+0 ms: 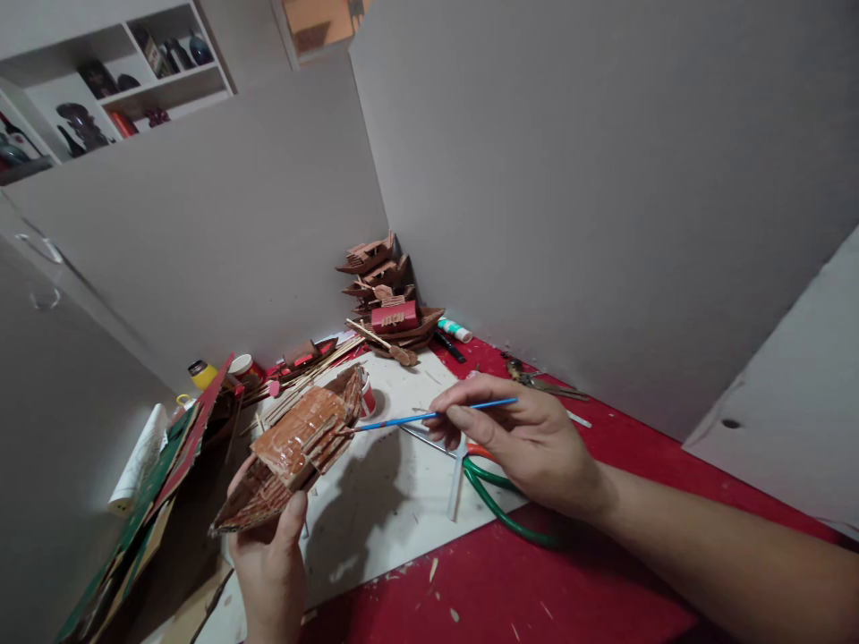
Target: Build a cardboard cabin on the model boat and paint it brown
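The left hand's (269,559) grip clasps the model boat (295,438) at eight o'clock; the right's (533,443) pinches a blue paintbrush (406,419). Coating seems underway, calling for light, steady strokes.

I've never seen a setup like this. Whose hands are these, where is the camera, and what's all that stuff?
There is no robot here: these are a person's two bare hands, in a single picture from a camera worn on the head, looking forward and down. The left hand holds a glossy brown model boat. The fingers of the right hand hold a thin blue brush, its tip at the boat. Below them, a white sheet lies on a red surface, with a green-handled tool and, by the walls, a pile of brown model boats.
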Demonstrator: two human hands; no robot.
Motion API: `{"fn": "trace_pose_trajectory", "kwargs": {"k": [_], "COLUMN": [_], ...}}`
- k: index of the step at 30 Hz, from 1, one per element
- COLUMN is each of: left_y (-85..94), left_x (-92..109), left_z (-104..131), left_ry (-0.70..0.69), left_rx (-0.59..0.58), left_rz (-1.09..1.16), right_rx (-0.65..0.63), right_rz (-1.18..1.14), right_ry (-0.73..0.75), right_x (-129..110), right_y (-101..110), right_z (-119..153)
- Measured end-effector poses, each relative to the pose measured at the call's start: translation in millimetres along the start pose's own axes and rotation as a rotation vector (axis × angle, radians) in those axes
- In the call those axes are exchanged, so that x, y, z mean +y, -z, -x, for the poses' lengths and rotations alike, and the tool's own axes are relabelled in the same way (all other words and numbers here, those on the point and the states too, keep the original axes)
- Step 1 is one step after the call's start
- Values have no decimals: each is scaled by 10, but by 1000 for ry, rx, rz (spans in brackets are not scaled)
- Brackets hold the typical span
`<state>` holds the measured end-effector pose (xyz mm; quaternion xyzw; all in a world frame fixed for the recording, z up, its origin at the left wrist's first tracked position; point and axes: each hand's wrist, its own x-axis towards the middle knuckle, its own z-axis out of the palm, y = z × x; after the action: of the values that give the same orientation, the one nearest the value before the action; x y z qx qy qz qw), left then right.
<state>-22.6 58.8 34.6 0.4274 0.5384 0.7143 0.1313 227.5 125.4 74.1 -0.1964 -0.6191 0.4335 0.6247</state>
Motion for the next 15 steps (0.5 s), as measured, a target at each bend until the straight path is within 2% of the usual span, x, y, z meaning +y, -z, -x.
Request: {"fn": "trace_pose_trajectory", "kwargs": {"k": [5,9,12,15], "left_y": [-46,-48,-22,5], "left_x": [22,9,-24,-44], "left_z": [-14,-10,6,8], "left_ry": [125,131,98,82], "left_rx": [9,-6,-2,-18], "left_rz": [147,147,102,81], "right_rx": [82,-22,-108,-123], "right_rz": [-17,-100,-48,4], "right_ry": [8,14,10,24], "right_x": [24,11,9,20], "right_y": [37,-6,-35,-12], "right_z": [-32,30,80,67]}}
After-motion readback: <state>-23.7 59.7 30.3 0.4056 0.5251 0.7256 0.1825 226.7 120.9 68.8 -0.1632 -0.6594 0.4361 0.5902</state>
